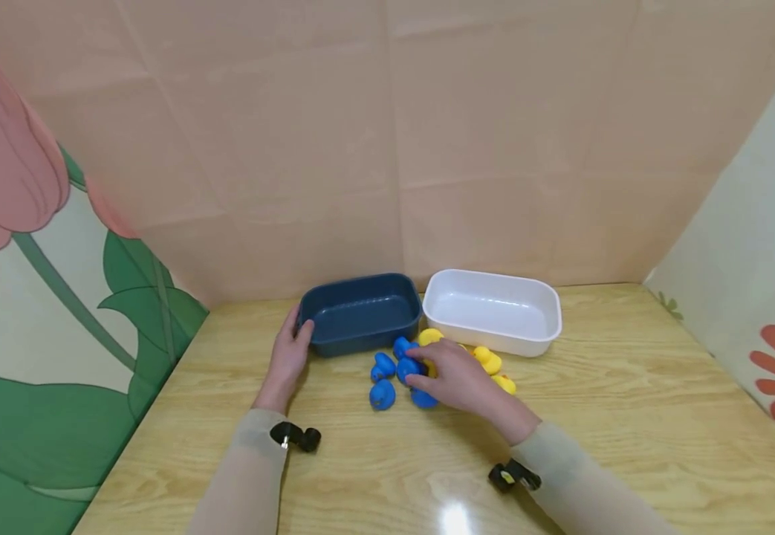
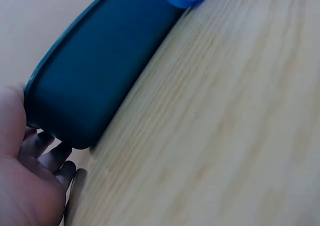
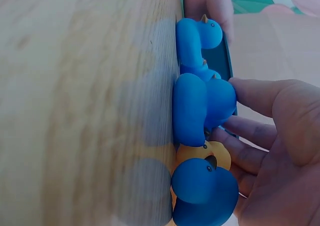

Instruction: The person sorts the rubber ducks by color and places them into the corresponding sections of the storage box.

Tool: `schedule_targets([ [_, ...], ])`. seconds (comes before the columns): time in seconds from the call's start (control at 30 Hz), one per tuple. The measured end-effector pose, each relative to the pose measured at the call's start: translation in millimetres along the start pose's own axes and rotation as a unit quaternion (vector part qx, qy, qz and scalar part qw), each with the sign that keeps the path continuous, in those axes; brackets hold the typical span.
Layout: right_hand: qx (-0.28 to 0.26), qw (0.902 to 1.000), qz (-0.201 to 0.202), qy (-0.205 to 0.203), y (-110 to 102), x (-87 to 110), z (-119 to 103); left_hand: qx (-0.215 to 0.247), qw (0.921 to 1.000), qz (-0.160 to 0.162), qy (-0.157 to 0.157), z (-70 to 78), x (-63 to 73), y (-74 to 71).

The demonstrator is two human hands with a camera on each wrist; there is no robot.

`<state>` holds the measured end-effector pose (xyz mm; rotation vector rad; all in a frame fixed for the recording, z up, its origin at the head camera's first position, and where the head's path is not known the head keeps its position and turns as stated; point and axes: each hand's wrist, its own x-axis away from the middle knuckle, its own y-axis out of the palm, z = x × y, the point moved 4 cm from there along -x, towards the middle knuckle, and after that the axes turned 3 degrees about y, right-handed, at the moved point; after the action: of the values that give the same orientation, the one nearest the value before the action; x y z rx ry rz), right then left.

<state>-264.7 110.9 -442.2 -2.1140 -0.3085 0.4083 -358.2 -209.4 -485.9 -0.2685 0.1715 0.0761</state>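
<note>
My left hand (image 1: 287,360) holds the left end of a dark blue rectangular dish (image 1: 367,340), its thumb at the rim and its fingers round the outside wall. In the left wrist view those fingers curl against the end of the dish. My right hand (image 1: 457,375) is down among several small rubber ducks in front of the dishes. Between its thumb and fingers it pinches a blue rubber duck (image 3: 220,103), the thumb tip against the head. Other blue ducks (image 1: 382,394) lie to the left, and yellow ducks (image 1: 488,360) lie to the right, partly hidden by this hand.
A white rectangular dish (image 1: 494,338) stands right of the dark blue one, both near the back edge of the wooden table (image 1: 374,475). Behind rises a pinkish-beige cloth backdrop (image 1: 394,148). Flower-patterned panels border the left and right sides.
</note>
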Motion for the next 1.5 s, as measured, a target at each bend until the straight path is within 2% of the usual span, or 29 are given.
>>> schedule_targets([
  [0.27, -0.013, 0.9999, 0.007, 0.006, 3, -1.3, 1, 0.02, 0.9998, -0.007, 0.008, 0.7, -1.9, 3.5],
  [0.5, 0.0, 1.0, 0.0, 0.004, 1, -2.5, 1, 0.036, 0.9993, -0.004, 0.012, 1.4, -4.1, 7.3],
  [0.57, 0.003, 1.0, -0.004, 0.007, 1, -2.4, 2, 0.042, 0.9991, -0.008, 0.005, 4.5, -2.6, 8.1],
  [0.7, 0.006, 0.9999, -0.007, 0.013, 2, -1.9, 3, 0.048, 0.9988, -0.012, 0.0, 1.7, -1.8, 7.7],
  [0.8, 0.005, 0.9998, -0.007, 0.018, 3, -1.8, 3, 0.045, 0.9988, -0.016, 0.008, -2.3, -1.0, 6.7],
  [0.97, 0.006, 0.9998, -0.015, 0.015, 1, -1.8, 4, 0.039, 0.9989, -0.018, 0.019, 0.7, 2.4, 7.0],
  [1.17, 0.009, 0.9994, -0.032, 0.008, -5, 0.9, 8, 0.021, 0.9991, -0.024, 0.028, 3.2, 0.3, 10.6],
  [1.37, 0.009, 0.9982, -0.057, 0.019, -6, 3.1, 9, 0.018, 0.9992, -0.022, 0.027, 3.0, 1.0, 9.4],
  [1.5, 0.005, 0.9986, -0.052, 0.011, -5, 2.4, 6, 0.019, 0.9993, -0.022, 0.022, 1.3, 0.8, 7.2],
])
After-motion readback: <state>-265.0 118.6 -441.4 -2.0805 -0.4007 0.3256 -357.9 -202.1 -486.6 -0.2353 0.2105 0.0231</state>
